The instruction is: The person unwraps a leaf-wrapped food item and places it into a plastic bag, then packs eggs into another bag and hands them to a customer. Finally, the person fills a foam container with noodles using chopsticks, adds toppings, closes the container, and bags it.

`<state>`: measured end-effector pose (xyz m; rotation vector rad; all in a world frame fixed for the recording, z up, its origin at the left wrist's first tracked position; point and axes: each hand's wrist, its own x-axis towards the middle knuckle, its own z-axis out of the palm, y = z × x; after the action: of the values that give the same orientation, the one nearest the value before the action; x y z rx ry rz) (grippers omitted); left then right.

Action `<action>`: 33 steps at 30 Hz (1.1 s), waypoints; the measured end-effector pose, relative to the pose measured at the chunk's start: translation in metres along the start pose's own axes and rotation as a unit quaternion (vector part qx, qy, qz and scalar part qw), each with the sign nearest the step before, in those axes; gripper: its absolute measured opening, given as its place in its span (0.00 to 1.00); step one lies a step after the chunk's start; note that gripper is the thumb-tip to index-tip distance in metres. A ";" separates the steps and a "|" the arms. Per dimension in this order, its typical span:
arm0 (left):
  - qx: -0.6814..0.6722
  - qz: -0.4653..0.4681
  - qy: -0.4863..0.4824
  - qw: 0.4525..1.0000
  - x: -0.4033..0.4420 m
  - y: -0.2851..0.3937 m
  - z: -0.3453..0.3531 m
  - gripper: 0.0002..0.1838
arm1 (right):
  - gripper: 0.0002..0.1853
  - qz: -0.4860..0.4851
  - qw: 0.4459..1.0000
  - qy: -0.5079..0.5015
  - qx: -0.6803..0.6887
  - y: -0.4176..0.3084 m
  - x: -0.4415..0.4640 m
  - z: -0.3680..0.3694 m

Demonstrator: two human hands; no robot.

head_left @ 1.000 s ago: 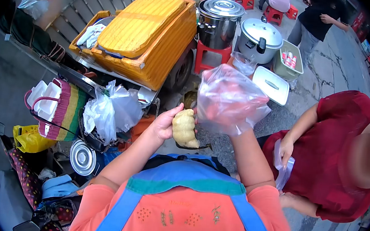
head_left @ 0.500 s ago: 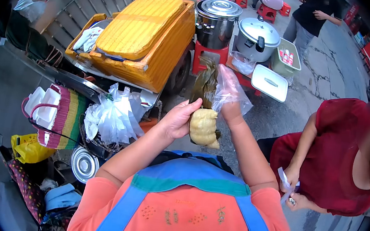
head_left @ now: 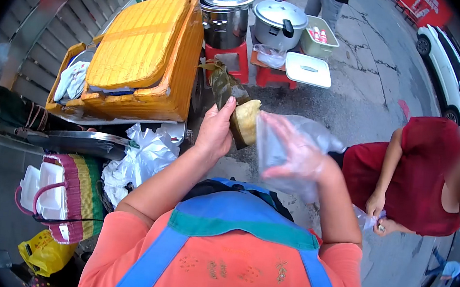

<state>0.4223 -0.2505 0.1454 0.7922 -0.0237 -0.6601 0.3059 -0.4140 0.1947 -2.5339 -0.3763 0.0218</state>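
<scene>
My left hand is closed around a leaf-wrapped rice dumpling, thumb on top. The pale yellow rice is bare on the side facing right, and the dark green leaf peels away above and behind it. Just right of the dumpling, my right hand is inside a clear plastic bag, which covers it like a loose glove. Its fingers are stretched out with the thumb apart, and the bag's edge comes close to the rice; whether they touch I cannot tell.
A yellow taped foam box stands on a cart ahead left. Beyond are a steel pot, a pressure cooker and a white lid. Plastic bags hang near my left arm. A person in red is at the right.
My right hand has moved right and nearer to me, off the leaf, spreading its fingers inside the bag. My left hand has turned the dumpling and shifted slightly left. The view has swung right.
</scene>
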 end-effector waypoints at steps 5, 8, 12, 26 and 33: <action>-0.083 -0.165 -0.050 0.981 0.018 -0.014 0.014 0.15 | 0.47 0.151 0.928 0.297 -0.166 0.000 0.017 0.077; -0.050 -0.224 -0.103 0.968 0.029 -0.032 0.021 0.16 | 0.43 0.157 0.932 0.317 0.082 0.034 -0.006 0.073; 0.159 -0.163 -0.027 0.973 0.034 -0.059 0.031 0.14 | 0.42 0.201 0.889 0.411 0.029 0.053 -0.016 0.100; 0.472 0.169 -0.468 0.728 0.026 -0.183 0.089 0.07 | 0.24 0.021 0.344 0.553 0.759 0.092 -0.141 0.126; 0.512 0.011 -0.673 0.534 -0.018 -0.240 0.095 0.13 | 0.18 0.217 0.190 0.595 0.750 0.081 -0.207 0.149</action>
<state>0.2534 -0.4253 0.0577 1.1757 -2.0439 -1.1017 0.1140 -0.4547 0.0128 -0.0030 0.7496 -0.8317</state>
